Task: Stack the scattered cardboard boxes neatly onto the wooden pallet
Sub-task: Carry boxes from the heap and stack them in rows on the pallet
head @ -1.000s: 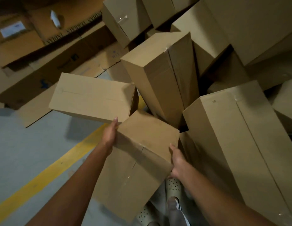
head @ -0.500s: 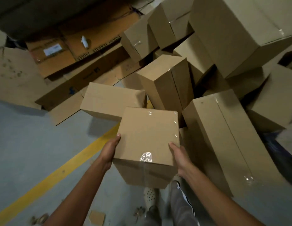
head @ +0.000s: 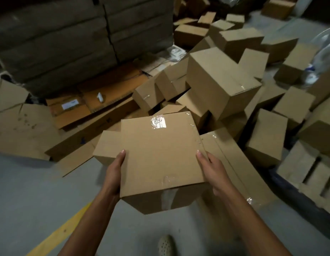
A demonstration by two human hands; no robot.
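Cardboard box (head: 160, 152), tilted low against the pile a second ago, now rides level and clear in the two-handed grip, left hand (head: 115, 169) and right hand (head: 214, 170) clasping opposite sides, scattered boxes (head: 221, 80) just beyond, so the carry to the unseen pallet likely comes next.

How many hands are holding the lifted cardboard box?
2. The left hand grips the left edge of the cardboard box; the right hand grips its right edge. Most of their fingers are hidden behind the box's sides.
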